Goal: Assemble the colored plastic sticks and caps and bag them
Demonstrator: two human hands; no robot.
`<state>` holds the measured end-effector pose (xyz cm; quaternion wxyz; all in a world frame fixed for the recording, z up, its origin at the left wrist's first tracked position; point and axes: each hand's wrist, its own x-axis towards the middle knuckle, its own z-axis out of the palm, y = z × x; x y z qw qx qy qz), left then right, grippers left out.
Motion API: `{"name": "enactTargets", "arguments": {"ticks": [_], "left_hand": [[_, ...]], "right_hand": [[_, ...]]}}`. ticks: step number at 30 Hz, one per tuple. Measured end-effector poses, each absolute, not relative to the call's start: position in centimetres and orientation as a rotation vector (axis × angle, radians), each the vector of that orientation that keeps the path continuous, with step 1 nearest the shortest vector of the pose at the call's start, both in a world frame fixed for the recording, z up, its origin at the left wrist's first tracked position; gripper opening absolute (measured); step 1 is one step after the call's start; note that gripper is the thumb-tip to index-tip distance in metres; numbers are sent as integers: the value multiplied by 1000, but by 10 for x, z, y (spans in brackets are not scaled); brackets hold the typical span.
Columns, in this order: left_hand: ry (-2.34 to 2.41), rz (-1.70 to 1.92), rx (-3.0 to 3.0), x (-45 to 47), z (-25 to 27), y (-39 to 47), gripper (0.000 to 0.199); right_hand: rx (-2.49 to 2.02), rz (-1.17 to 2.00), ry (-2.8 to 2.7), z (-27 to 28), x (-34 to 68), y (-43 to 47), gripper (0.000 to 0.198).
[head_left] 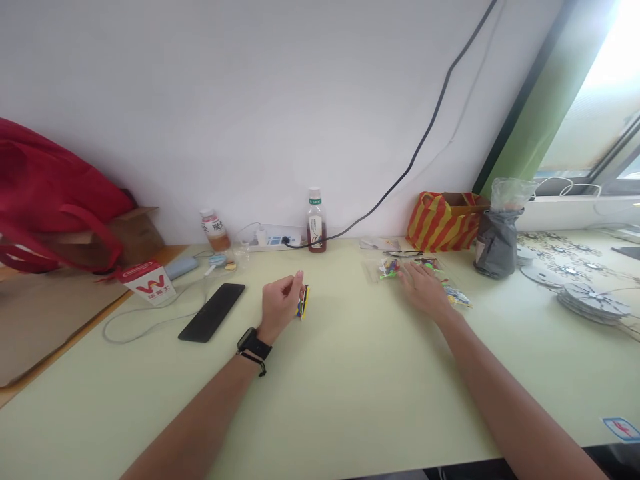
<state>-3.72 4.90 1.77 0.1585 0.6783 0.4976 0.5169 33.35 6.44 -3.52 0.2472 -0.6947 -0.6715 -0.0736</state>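
My left hand (281, 305), with a black watch on its wrist, is closed around a small flat yellow-and-dark piece (305, 301). The piece stands on edge just above or on the table; its exact kind does not show. To the right, my right hand (423, 288) lies palm down with its fingers stretched out over clear plastic bags of small colourful parts (387, 269). Its fingertips seem to touch the bags, but the palm hides part of them. Beside the wrist is a small blue-and-yellow packet (457, 297).
A black phone (213, 313) and a red-and-white box (147, 283) are on the left. Behind stand a drink bottle (316, 223), a power strip (275, 237) and a hanging black cable (425, 133). A striped bag (445, 223), grey bag (496, 243) and metal discs (593, 300) are on the right.
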Motion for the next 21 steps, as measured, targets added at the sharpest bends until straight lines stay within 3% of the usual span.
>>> {"name": "enactTargets", "arguments": {"ticks": [9,14,21], "left_hand": [[1516,1521,2020,-40,12,53,49],[1547,1616,1989,-53,24,65,39],[1636,1099,2041,-87,8,83,29]], "right_hand": [[-2089,-172,-1763,-32,343,61,54],[-2003,-234,-1707,-23,342,61,45],[-1525,-227,-1868,-18,301,53,31]]}}
